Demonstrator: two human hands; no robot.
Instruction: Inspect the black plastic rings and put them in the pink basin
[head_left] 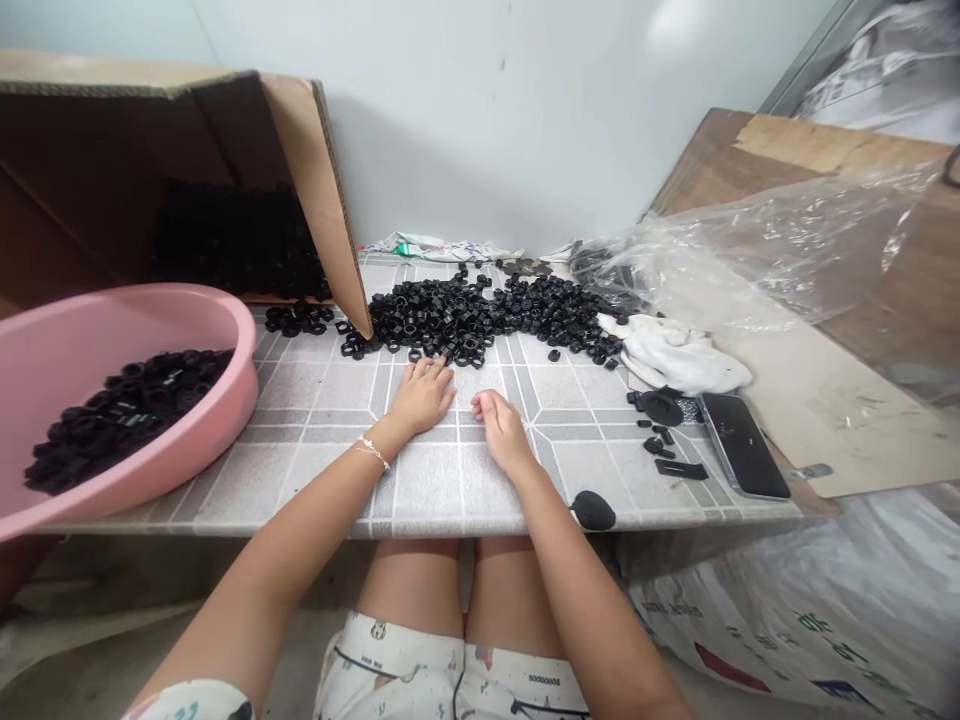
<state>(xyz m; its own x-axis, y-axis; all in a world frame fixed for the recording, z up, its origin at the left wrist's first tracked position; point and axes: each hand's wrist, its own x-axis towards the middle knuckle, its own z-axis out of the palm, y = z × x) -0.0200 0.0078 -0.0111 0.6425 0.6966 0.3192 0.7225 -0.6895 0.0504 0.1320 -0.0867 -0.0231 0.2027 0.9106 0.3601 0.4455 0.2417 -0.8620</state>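
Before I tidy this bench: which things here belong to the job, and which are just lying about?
Part of the job: left hand at the pile of black hexagonal nuts; right hand curled on the tiled tabletop; pink basin and cardboard box holding more nuts.
Lying about: phone, white cloth, plastic sheeting.

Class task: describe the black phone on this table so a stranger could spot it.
On the tiled tabletop, look right of the right hand to the table's edge. In front of the crumpled white cloth lies a black smartphone, the only large glossy slab among small black plastic parts.
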